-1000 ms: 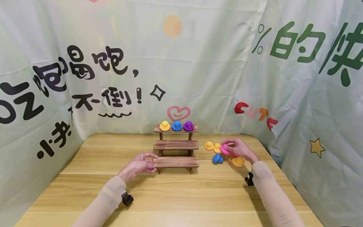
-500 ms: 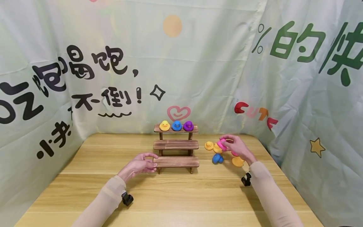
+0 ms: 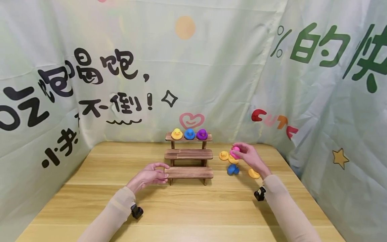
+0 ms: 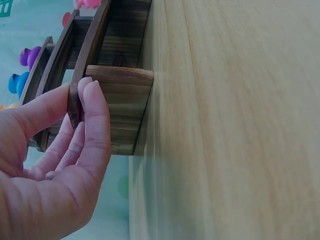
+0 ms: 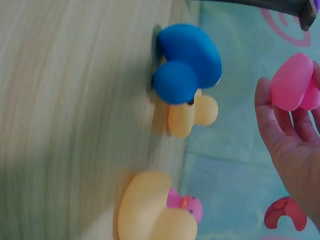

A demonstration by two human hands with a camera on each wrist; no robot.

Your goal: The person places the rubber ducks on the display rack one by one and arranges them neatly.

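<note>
A three-tier wooden stand (image 3: 188,172) is at the table's middle. My left hand (image 3: 149,175) grips the left end of its lowest step, thumb on top and fingers below in the left wrist view. My right hand (image 3: 250,157) holds a pink rubber duck (image 3: 235,152) between thumb and fingers, raised over the loose ducks right of the stand. On the top tier sit a yellow duck (image 3: 176,134), a blue duck (image 3: 189,134) and a purple duck (image 3: 202,134). Both lower tiers are bare.
Near the right hand lie two yellow ducks (image 3: 223,155), a tipped blue duck (image 3: 232,169) and another yellow duck (image 3: 254,173). A second pink duck (image 5: 185,202) shows behind that one in the right wrist view. A printed cloth (image 3: 211,84) hangs around the table.
My right hand has lifted the pink duck from among the loose ducks and carried it slightly left. My left hand stays at the stand's lowest step. The head view has shifted a little.
</note>
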